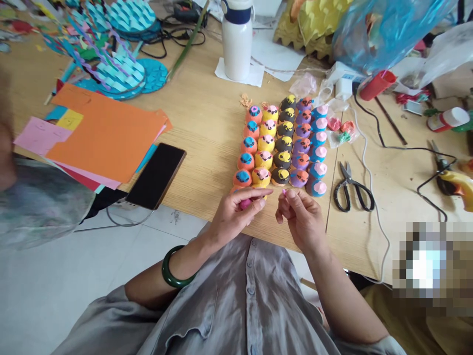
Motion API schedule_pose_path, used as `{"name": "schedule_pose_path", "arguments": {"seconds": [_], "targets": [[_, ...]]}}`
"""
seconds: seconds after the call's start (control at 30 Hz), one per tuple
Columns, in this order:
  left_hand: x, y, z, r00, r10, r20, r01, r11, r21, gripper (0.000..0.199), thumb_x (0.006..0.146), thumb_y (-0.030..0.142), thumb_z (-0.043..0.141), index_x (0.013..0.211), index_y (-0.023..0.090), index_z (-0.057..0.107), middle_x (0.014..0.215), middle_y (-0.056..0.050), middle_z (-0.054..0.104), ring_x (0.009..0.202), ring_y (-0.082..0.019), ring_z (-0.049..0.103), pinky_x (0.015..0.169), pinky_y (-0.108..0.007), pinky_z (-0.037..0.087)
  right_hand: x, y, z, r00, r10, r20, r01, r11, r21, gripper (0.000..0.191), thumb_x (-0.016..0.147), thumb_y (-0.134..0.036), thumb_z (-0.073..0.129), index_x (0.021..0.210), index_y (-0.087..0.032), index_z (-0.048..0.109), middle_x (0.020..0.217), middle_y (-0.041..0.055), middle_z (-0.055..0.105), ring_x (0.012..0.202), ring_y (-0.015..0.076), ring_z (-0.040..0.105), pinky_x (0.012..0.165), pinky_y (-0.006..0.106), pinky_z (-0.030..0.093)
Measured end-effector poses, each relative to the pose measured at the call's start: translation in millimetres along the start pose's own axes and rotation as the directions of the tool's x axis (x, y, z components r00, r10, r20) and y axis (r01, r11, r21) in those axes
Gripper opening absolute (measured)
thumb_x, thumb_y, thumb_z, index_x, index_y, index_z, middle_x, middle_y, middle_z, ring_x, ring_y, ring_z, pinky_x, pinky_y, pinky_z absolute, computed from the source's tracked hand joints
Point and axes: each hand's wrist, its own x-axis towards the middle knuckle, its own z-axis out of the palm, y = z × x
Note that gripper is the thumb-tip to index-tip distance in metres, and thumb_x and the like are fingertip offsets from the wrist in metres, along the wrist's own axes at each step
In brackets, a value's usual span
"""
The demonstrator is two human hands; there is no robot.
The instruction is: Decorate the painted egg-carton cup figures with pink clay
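My left hand (232, 213) is curled around a magenta lump (245, 203) that looks like soft modelling clay. Between the thumb and forefinger of my right hand (303, 217) is a tiny pink bit (284, 192) of similar stuff. Just beyond both hands stand rows of small rounded figures (284, 143), coloured orange, yellow, black, purple and blue by column. Their tops carry contrasting caps and dark marks. The nearest figures are partly hidden behind my left hand.
Black-handled scissors (351, 190) lie right of the rows, beside a white cable (382, 246). On the left are a phone (157, 175) and orange paper sheets (107, 133). A white bottle (237, 44) stands behind. Another person's sleeve (48, 202) shows at far left.
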Motion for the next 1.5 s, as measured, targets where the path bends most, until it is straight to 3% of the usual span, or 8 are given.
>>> {"name": "schedule_pose_path", "arguments": {"seconds": [0.17,0.3,0.6,0.83,1.0,1.13,1.27,1.5], "targets": [[3,5,0.1,1.000,0.018,-0.019,-0.019,0.999,-0.027,0.041,0.086,0.041,0.076,0.121,0.020,0.075,0.071,0.003,0.052,0.052,-0.004,0.034,0.042,-0.018,0.030,7,-4,3,0.999,-0.049,-0.002,0.049,0.998,-0.024,0.039,0.083,-0.053,0.075,0.065,-0.021,0.064,0.051,-0.0081,0.036,0.045,0.0063,0.030,0.041,0.021,0.043],[8,8,1.7,0.997,0.072,0.006,-0.072,0.997,-0.017,0.045,0.083,0.039,0.079,0.124,0.021,0.074,0.067,0.006,0.047,0.051,-0.004,0.036,0.042,-0.017,0.032,12,-5,9,0.998,-0.012,0.056,0.013,1.000,-0.028,0.035,0.081,-0.053,0.078,0.070,-0.021,0.067,0.050,-0.0091,0.034,0.045,0.0063,0.030,0.042,0.020,0.043],[14,5,3.2,0.975,0.200,-0.094,-0.191,0.976,0.103,0.022,0.086,0.040,0.075,0.099,0.023,0.082,0.073,0.000,0.069,0.048,-0.005,0.043,0.045,-0.021,0.038,14,-4,10,0.978,0.072,0.195,-0.066,0.997,-0.039,0.043,0.090,-0.053,0.068,0.065,-0.019,0.065,0.059,-0.0034,0.052,0.049,0.0074,0.043,0.045,0.020,0.049],[13,9,4.5,0.985,0.152,-0.080,-0.142,0.982,0.121,0.028,0.083,0.038,0.078,0.100,0.017,0.081,0.059,0.004,0.058,0.049,-0.005,0.042,0.046,-0.019,0.039,14,-1,8,0.981,0.073,0.182,-0.068,0.997,-0.036,0.033,0.089,-0.046,0.072,0.072,-0.018,0.070,0.058,-0.0050,0.052,0.045,0.0052,0.043,0.041,0.018,0.046],[14,7,5.5,0.968,0.176,-0.176,-0.152,0.978,0.142,0.023,0.085,0.038,0.076,0.089,0.016,0.081,0.068,0.000,0.069,0.054,-0.006,0.052,0.051,-0.017,0.044,13,-1,10,0.967,0.130,0.220,-0.134,0.991,0.005,0.035,0.088,-0.049,0.072,0.073,-0.018,0.070,0.061,-0.0037,0.056,0.048,0.0067,0.049,0.044,0.019,0.052],[14,5,6.2,0.944,0.290,-0.158,-0.241,0.932,0.270,0.019,0.086,0.033,0.075,0.092,0.016,0.083,0.081,-0.004,0.075,0.063,-0.008,0.060,0.057,-0.017,0.048,14,-2,13,0.965,0.154,0.212,-0.182,0.976,0.122,0.030,0.081,-0.044,0.080,0.070,-0.018,0.069,0.057,-0.0056,0.055,0.044,0.0052,0.043,0.039,0.018,0.051],[12,4,7.6,0.938,0.325,-0.123,-0.283,0.920,0.269,0.020,0.087,0.031,0.074,0.099,0.017,0.082,0.090,-0.006,0.078,0.067,-0.009,0.063,0.062,-0.019,0.052,14,-3,14,0.975,0.141,0.172,-0.167,0.974,0.151,0.032,0.077,-0.044,0.083,0.068,-0.018,0.068,0.054,-0.0063,0.054,0.042,0.0047,0.043,0.037,0.016,0.050],[13,6,5.4,0.920,0.354,-0.167,-0.307,0.917,0.255,0.019,0.088,0.031,0.073,0.081,0.016,0.081,0.063,0.000,0.065,0.054,-0.005,0.049,0.051,-0.017,0.042,11,-1,18,0.963,0.169,0.210,-0.196,0.974,0.116,0.038,0.078,-0.051,0.081,0.067,-0.017,0.067,0.058,-0.0045,0.059,0.043,0.0059,0.048,0.039,0.020,0.055]]}}
